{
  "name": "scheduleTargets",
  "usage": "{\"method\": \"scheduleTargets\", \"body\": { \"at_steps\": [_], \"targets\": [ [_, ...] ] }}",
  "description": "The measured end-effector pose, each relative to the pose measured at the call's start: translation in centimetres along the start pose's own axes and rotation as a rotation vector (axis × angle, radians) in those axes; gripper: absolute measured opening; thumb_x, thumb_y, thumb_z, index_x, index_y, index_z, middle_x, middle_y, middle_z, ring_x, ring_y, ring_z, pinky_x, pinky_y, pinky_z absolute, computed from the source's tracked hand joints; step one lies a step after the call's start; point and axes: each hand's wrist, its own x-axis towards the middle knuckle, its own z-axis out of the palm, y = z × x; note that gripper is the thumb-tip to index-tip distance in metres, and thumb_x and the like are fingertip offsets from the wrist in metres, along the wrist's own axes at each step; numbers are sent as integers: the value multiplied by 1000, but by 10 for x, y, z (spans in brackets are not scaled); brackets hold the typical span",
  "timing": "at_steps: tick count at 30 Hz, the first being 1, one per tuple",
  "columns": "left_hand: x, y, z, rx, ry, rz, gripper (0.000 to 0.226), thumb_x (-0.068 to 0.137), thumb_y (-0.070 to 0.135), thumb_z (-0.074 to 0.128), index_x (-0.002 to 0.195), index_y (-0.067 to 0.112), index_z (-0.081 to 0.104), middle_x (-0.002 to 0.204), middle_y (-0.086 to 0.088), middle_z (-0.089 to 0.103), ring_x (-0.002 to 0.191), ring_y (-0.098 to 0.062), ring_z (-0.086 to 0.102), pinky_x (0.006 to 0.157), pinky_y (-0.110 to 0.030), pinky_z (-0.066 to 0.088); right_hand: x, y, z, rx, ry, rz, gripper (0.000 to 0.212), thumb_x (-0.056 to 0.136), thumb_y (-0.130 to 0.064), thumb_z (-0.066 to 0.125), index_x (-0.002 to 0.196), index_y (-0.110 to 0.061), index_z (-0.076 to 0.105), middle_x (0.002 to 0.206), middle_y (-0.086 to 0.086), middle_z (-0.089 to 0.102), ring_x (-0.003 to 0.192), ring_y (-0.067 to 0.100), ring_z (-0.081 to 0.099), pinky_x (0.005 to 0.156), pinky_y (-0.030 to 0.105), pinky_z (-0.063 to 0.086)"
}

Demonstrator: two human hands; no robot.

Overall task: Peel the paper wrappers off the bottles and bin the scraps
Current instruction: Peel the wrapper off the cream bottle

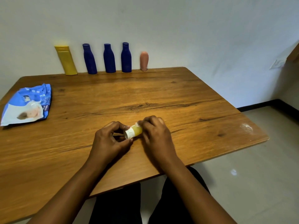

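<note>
A small yellow bottle (135, 130) with a white cap lies on its side on the wooden table (145, 94), held between both hands. My left hand (110, 139) pinches its white cap end with thumb and fingertips. My right hand (156, 135) grips the yellow body, and its fingertips pinch a bit of white paper wrapper (138, 124) at the bottle's top edge. Most of the bottle's body is hidden under my right hand.
Against the back wall stand a yellow bottle (66, 61), three dark blue bottles (109, 59) and a small pink bottle (144, 61). A blue plastic wipes pack (26, 105) lies at the table's left. No bin is in view.
</note>
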Motion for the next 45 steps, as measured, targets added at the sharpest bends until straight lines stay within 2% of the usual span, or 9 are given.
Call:
{"method": "scheduleTargets", "body": {
  "at_steps": [5, 8, 11, 16, 21, 29, 36, 41, 45],
  "targets": [
    [2, -2, 0, 56, -11, 50, 34, 66, 0, 81, 91, 17, 67, 97, 11, 63, 96, 4, 58, 73, -4, 45, 4, 22, -8, 2, 23, 57, 23, 85, -9, 64, 109, -11, 68, 98, 0, 58, 93, 14, 52, 72, 31, 50],
    [-1, -5, -1, 80, -40, 59, 37, 67, 0, 81, 91, 22, 63, 99, 14, 62, 95, 2, 58, 75, -10, 49, -4, 24, -7, 2, 43, 37, 21, 85, -9, 66, 105, -10, 69, 96, 1, 59, 90, 16, 54, 69, 33, 50],
    [-7, -5, -3, 78, -69, -28, 35, 69, 14, 83, 95, 29, 64, 102, 17, 61, 92, 3, 60, 72, -10, 48, -14, 26, -4, 3, 56, 43, 19, 84, -8, 67, 103, -11, 69, 96, 1, 59, 91, 16, 55, 70, 33, 51],
    [-8, -4, -4, 56, -110, -156, 38, 71, 27, 82, 100, 39, 63, 106, 17, 63, 101, 0, 59, 82, -20, 49, -22, 29, -5, 24, 82, 50, 18, 84, -7, 67, 101, -10, 69, 94, 1, 60, 89, 16, 56, 70, 30, 50],
    [-7, -3, -3, 70, -96, -192, 36, 71, 29, 81, 103, 35, 65, 108, 12, 64, 102, -3, 59, 83, -22, 49, -25, 22, -5, 60, 118, 81, 19, 85, -9, 67, 104, -11, 69, 97, -1, 61, 93, 12, 56, 75, 20, 47],
    [-5, 0, -4, 47, -53, -215, 33, 65, 25, 86, 94, 30, 72, 89, 13, 71, 84, -1, 66, 76, -25, 55, -24, -2, 2, -74, -60, -85, 30, 81, -12, 69, 110, -12, 67, 104, 4, 61, 96, 20, 53, 65, 28, 48],
    [-6, 2, -3, 99, -38, -195, 40, 65, 24, 86, 102, 26, 72, 89, 14, 70, 82, 0, 65, 73, -22, 56, -4, 36, -13, -33, 5, 219, 19, 88, -10, 61, 104, -14, 70, 93, 0, 60, 89, 17, 55, 72, 28, 45],
    [-5, 0, -4, 61, -48, -229, 36, 64, 25, 87, 97, 26, 74, 82, 10, 72, 76, 0, 67, 73, -27, 57, -16, -11, -2, 34, -90, -15, 22, 85, -13, 63, 106, -15, 68, 102, 1, 60, 95, 15, 50, 72, 27, 45],
    [-6, 1, -4, 47, -58, -235, 38, 64, 25, 87, 99, 29, 73, 87, 12, 72, 79, 4, 65, 73, -23, 56, -13, 14, -2, -30, -48, 104, 22, 89, -14, 59, 109, -16, 67, 100, -1, 58, 94, 13, 49, 73, 25, 43]
  ]
}}
